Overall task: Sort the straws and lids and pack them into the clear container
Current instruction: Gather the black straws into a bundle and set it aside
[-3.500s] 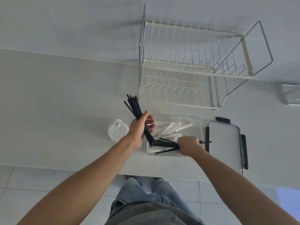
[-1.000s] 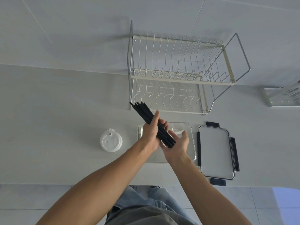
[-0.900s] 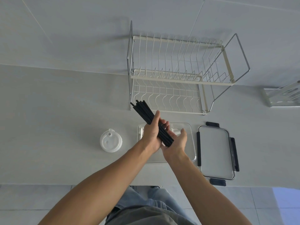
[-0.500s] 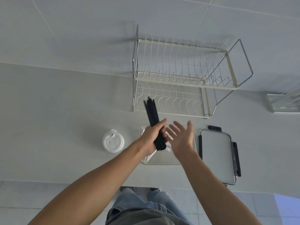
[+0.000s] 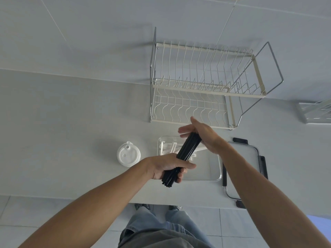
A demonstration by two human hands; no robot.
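Black straws (image 5: 188,151): one bundle, held above the clear container (image 5: 206,174) on the worktop (image 5: 71,131). Left hand (image 5: 168,167) has fingers curled tight round the near end. Right hand (image 5: 200,135) has fingers straight, palm vs the far end. Long axis runs from left fingers up-right to right palm, tips pointing away. White straws (image 5: 170,148) lie in the container below. Lid (image 5: 128,154) sits left, apart.

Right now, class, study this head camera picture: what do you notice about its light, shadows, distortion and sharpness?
Head view: soft, even light; the dish rack throws a faint shadow on the wall; wide-angle bending curves the counter edge and stretches both forearms; the right hand's fingertips look slightly blurred; the black straws stay sharp; no strong glare.
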